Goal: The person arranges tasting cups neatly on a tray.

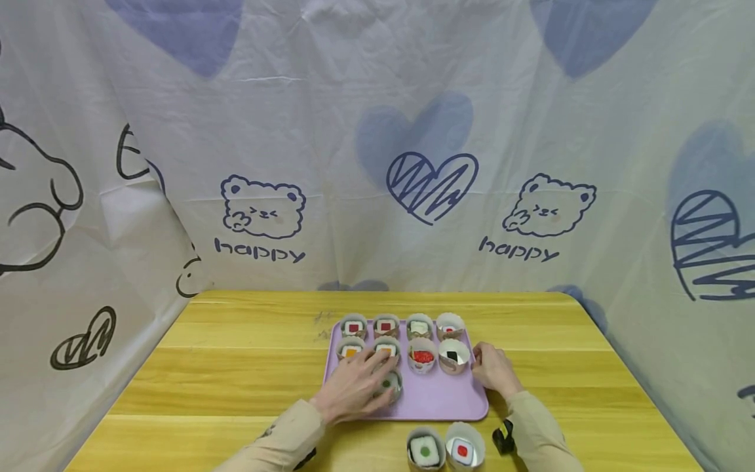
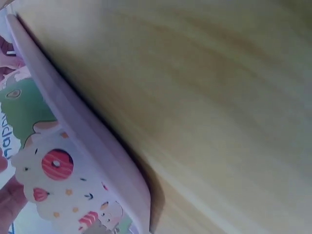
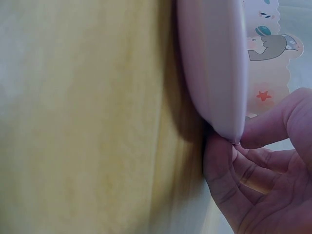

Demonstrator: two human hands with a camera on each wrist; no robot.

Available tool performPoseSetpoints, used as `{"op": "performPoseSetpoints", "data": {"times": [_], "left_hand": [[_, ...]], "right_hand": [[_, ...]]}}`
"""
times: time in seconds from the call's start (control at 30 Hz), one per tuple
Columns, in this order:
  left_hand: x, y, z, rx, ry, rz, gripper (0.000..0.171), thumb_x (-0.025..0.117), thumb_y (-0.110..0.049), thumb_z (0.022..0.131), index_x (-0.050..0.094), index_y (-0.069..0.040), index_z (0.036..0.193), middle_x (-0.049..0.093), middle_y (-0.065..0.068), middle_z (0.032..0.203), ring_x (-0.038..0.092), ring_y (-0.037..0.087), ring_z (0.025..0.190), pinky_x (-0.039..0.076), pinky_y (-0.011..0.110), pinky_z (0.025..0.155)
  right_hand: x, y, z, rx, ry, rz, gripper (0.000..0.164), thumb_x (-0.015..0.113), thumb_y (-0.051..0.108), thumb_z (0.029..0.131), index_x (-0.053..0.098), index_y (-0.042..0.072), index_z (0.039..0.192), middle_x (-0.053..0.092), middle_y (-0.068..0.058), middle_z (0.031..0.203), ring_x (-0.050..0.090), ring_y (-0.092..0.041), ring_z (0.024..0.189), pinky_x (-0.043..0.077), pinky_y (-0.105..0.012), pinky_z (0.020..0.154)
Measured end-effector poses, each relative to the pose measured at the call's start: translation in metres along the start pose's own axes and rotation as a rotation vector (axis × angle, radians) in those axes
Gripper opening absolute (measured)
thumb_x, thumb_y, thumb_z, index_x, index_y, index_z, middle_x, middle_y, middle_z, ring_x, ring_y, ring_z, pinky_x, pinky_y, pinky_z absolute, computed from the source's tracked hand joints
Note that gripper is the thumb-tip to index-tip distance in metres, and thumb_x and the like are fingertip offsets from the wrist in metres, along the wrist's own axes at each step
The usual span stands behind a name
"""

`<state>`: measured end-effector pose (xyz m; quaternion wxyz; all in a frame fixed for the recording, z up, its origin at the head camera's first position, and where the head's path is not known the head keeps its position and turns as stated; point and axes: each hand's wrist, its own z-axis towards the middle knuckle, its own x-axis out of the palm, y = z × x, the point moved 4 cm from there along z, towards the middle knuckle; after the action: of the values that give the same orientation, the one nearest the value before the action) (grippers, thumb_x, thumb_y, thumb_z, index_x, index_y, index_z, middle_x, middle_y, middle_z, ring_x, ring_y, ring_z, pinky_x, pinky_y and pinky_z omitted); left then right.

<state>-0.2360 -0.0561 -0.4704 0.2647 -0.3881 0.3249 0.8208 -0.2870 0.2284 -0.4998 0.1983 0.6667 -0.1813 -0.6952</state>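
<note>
A lilac tray [image 1: 454,396] lies on the table with several paper cups in rows on it, each holding a small sushi-like piece. My left hand [image 1: 356,383] reaches over the tray's front left, its fingers and thumb curved around a paper cup with a green-centred piece [image 1: 388,382]. This hand hides part of that corner. In the left wrist view, a donut-patterned cup [image 2: 58,165] stands inside the tray's rim, with fingertips [image 2: 12,202] beside it. On the tray's right side, my right hand [image 1: 494,368] pinches the rim between thumb and fingers [image 3: 219,161].
Two more filled paper cups, one green-dotted [image 1: 425,451] and one red-dotted [image 1: 463,451], stand on the wooden table [image 1: 248,354] in front of the tray. A small dark object [image 1: 503,437] is by the right sleeve. A printed cloth [image 1: 354,131] hangs behind the table.
</note>
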Motion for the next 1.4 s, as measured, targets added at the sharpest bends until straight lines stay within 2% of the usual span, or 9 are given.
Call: {"op": "performPoseSetpoints", "data": {"times": [0.17, 0.27, 0.43, 0.63, 0.77, 0.93, 1.03, 1.17, 1.4], "left_hand": [[-0.005, 0.013, -0.002, -0.167, -0.126, -0.12, 0.04, 0.066, -0.033, 0.089, 0.068, -0.009, 0.121, 0.069, 0.006, 0.113, 0.064, 0.022, 0.1, 0.06, 0.036, 0.081], [-0.005, 0.025, -0.005, -0.339, -0.201, -0.304, 0.028, 0.065, -0.017, 0.091, 0.068, -0.004, 0.115, 0.069, 0.009, 0.108, 0.064, 0.023, 0.101, 0.057, 0.039, 0.09], [-0.004, 0.053, -0.015, -0.647, -0.308, -0.556, 0.02, 0.061, -0.002, 0.091, 0.067, 0.002, 0.11, 0.068, 0.013, 0.1, 0.061, 0.024, 0.095, 0.055, 0.04, 0.084], [0.0, 0.085, -0.028, -0.891, -0.239, -0.624, 0.021, 0.057, 0.0, 0.091, 0.065, 0.004, 0.11, 0.064, 0.016, 0.097, 0.059, 0.029, 0.091, 0.049, 0.043, 0.084], [0.005, 0.097, -0.039, -0.955, -0.093, -0.635, 0.022, 0.057, -0.002, 0.09, 0.065, 0.007, 0.108, 0.064, 0.019, 0.096, 0.06, 0.03, 0.09, 0.051, 0.045, 0.083], [0.015, 0.098, -0.053, -0.971, 0.135, -0.635, 0.021, 0.058, -0.007, 0.092, 0.065, 0.009, 0.103, 0.068, 0.02, 0.09, 0.062, 0.025, 0.078, 0.053, 0.038, 0.07], [0.019, 0.095, -0.057, -0.975, 0.226, -0.652, 0.02, 0.059, -0.01, 0.093, 0.066, 0.008, 0.1, 0.069, 0.018, 0.087, 0.061, 0.022, 0.072, 0.051, 0.032, 0.062], [0.022, 0.091, -0.057, -0.993, 0.281, -0.679, 0.019, 0.058, -0.01, 0.094, 0.065, 0.007, 0.099, 0.067, 0.015, 0.083, 0.057, 0.019, 0.067, 0.047, 0.027, 0.057], [0.025, 0.089, -0.055, -0.977, 0.303, -0.649, 0.014, 0.062, -0.008, 0.09, 0.065, 0.005, 0.093, 0.065, 0.013, 0.077, 0.056, 0.019, 0.065, 0.046, 0.028, 0.055]], "right_hand": [[0.0, -0.001, 0.001, -0.005, -0.007, -0.005, 0.019, 0.059, 0.0, 0.079, 0.063, -0.003, 0.097, 0.061, -0.006, 0.075, 0.056, -0.021, 0.071, 0.049, -0.037, 0.067], [0.0, 0.0, 0.0, -0.005, -0.007, -0.004, 0.019, 0.059, 0.0, 0.079, 0.064, -0.003, 0.097, 0.061, -0.006, 0.075, 0.057, -0.021, 0.072, 0.05, -0.037, 0.067], [0.0, 0.001, 0.0, -0.005, -0.004, -0.002, 0.021, 0.059, 0.0, 0.078, 0.064, -0.003, 0.098, 0.062, -0.007, 0.077, 0.058, -0.022, 0.073, 0.051, -0.039, 0.069], [-0.001, 0.001, 0.0, -0.001, -0.001, -0.009, 0.021, 0.059, 0.0, 0.078, 0.064, -0.003, 0.099, 0.063, -0.007, 0.078, 0.059, -0.023, 0.075, 0.052, -0.041, 0.071], [-0.001, 0.001, 0.0, -0.006, -0.004, -0.012, 0.021, 0.059, 0.0, 0.078, 0.064, -0.002, 0.098, 0.062, -0.007, 0.077, 0.058, -0.023, 0.074, 0.051, -0.04, 0.069], [0.0, 0.001, -0.002, -0.009, -0.01, -0.01, 0.02, 0.059, 0.001, 0.079, 0.064, -0.002, 0.098, 0.062, -0.006, 0.076, 0.058, -0.022, 0.073, 0.051, -0.039, 0.068], [0.0, 0.002, -0.003, -0.017, -0.014, -0.01, 0.019, 0.059, 0.0, 0.079, 0.064, -0.002, 0.097, 0.063, -0.006, 0.077, 0.059, -0.023, 0.074, 0.051, -0.04, 0.069], [0.0, 0.002, -0.002, -0.017, -0.013, -0.015, 0.019, 0.059, 0.0, 0.078, 0.064, -0.002, 0.096, 0.063, -0.007, 0.077, 0.059, -0.024, 0.074, 0.052, -0.042, 0.07], [-0.001, 0.002, 0.0, -0.014, -0.007, -0.027, 0.02, 0.059, 0.0, 0.078, 0.064, -0.002, 0.097, 0.063, -0.007, 0.077, 0.06, -0.024, 0.075, 0.052, -0.043, 0.071]]}}
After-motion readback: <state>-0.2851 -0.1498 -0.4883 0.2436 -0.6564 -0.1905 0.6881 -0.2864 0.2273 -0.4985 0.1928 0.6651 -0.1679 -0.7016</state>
